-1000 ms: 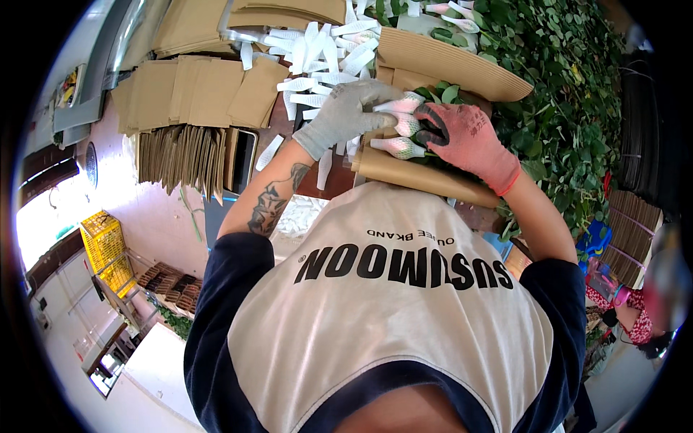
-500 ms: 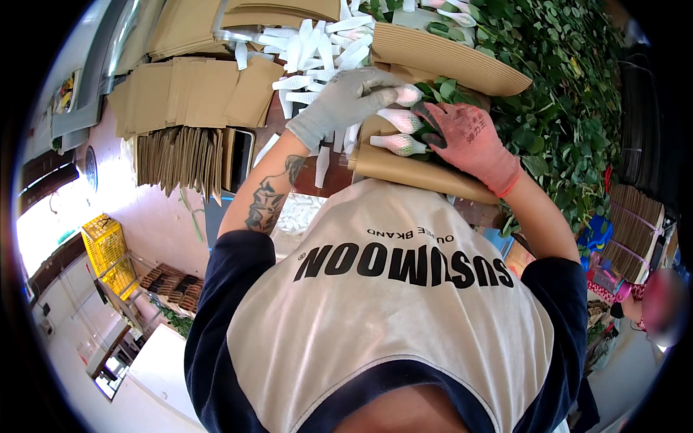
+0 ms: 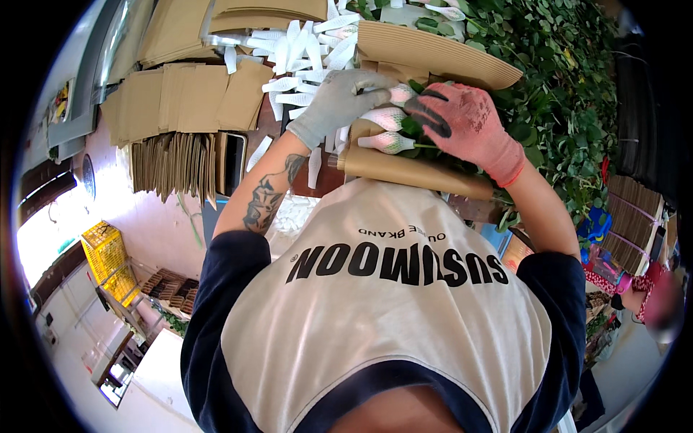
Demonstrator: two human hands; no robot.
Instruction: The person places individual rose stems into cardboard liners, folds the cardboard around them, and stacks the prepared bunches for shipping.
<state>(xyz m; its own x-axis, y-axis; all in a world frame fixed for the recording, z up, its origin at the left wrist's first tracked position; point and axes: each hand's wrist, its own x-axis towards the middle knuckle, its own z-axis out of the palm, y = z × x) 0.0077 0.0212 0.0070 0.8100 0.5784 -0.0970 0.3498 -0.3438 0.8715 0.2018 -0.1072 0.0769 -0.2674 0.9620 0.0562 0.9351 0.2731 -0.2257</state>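
Note:
Three pale pink rosebuds in white foam nets lie in a row on brown wrapping paper (image 3: 404, 169) in front of me; the nearest rosebud (image 3: 387, 143) shows a green stem. My left hand (image 3: 345, 101), in a grey glove, has thumb and fingers closed at the tip of the farthest rosebud (image 3: 401, 94). My right hand (image 3: 465, 126), in a red glove with dark fingertips, is bent closed at the base of the buds, over stems and leaves. What its fingers grip is hidden. Corrugated brown cardboard (image 3: 440, 54) stands curved behind the buds.
White foam nets (image 3: 296, 50) are heaped beyond my left hand. Flat brown cardboard sheets (image 3: 184, 94) and a row of upright cardboard (image 3: 173, 162) lie left. Leafy rose stems (image 3: 556, 108) cover the right side. Another person's arm (image 3: 635, 299) shows at far right.
The view has shifted slightly, so the table things sit a little further left and up. My right fingers have moved over the base of the farthest buds; my left hand stays at the farthest bud.

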